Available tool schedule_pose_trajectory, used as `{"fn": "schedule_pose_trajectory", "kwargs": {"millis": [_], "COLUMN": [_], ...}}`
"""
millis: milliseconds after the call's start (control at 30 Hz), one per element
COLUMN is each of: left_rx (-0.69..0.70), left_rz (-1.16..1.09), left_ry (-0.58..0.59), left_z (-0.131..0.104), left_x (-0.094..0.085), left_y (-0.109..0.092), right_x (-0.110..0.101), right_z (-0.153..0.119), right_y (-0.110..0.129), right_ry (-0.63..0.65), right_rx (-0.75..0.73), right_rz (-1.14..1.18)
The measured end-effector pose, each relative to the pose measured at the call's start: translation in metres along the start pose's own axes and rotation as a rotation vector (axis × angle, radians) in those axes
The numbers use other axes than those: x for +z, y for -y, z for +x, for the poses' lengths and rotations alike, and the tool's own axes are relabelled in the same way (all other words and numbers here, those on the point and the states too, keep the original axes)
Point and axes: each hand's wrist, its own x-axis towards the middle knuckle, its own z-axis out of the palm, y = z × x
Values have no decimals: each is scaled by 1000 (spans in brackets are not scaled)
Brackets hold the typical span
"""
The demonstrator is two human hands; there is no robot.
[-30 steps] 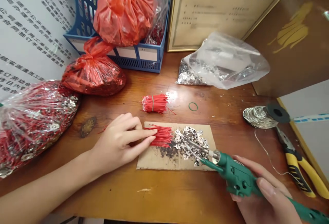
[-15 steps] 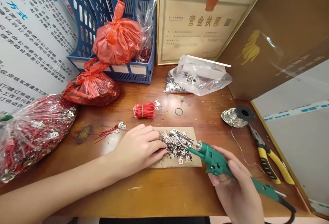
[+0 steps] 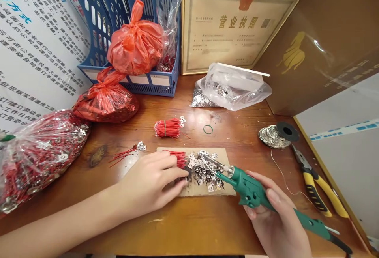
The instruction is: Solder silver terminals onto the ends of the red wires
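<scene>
A person's left hand point(image 3: 156, 179), fingers bent and drawn narrow, works low over a flat piece of tan cardboard point(image 3: 194, 191) on a glossy brown wooden table point(image 3: 183, 230), its fingertips at the edge of a row of thin red wires point(image 3: 179, 158); whether they pinch anything cannot be told. The right hand point(image 3: 276, 210) is wrapped around a green plastic soldering gun point(image 3: 251, 189), its metal tip above a heap of small silver metal tabs point(image 3: 204, 173) — tabs and wires lie side by side on the cardboard. Left of it rest a few loose red wires with silver tabs at their ends point(image 3: 126, 153); just behind it sit a bundle of red wires tied with a green band point(image 3: 167, 128) and a green rubber ring point(image 3: 208, 133). To the right, a black spool of silvery wire point(image 3: 274, 136) stands near yellow-and-black-handled pliers point(image 3: 308, 170). Farther back, a clear plastic bag of metal pieces point(image 3: 233, 92) lies before a gold-framed certificate point(image 3: 219, 62) — beside a blue plastic rack point(image 3: 156, 88) bearing a knotted red plastic bag point(image 3: 136, 47).
</scene>
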Motion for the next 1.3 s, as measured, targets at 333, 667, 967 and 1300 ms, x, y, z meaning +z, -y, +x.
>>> {"fn": "schedule_pose_trajectory", "kwargs": {"millis": [333, 667, 967, 1300], "left_rx": [2, -95, -205, -218], "left_rz": [13, 7, -118, -94], "left_ry": [-83, -54, -96, -35], "left_z": [-6, -10, -18, -13], "left_x": [0, -18, -10, -28], "left_y": [3, 34, 36, 25], "right_x": [-11, 2, -19, -6], "right_z": [-1, -1, -3, -10], "right_y": [-6, 4, -3, 6], "right_ry": [10, 13, 35, -59], "right_rx": [24, -16, 83, 114], "right_rz": [-12, -68, -90, -72]}}
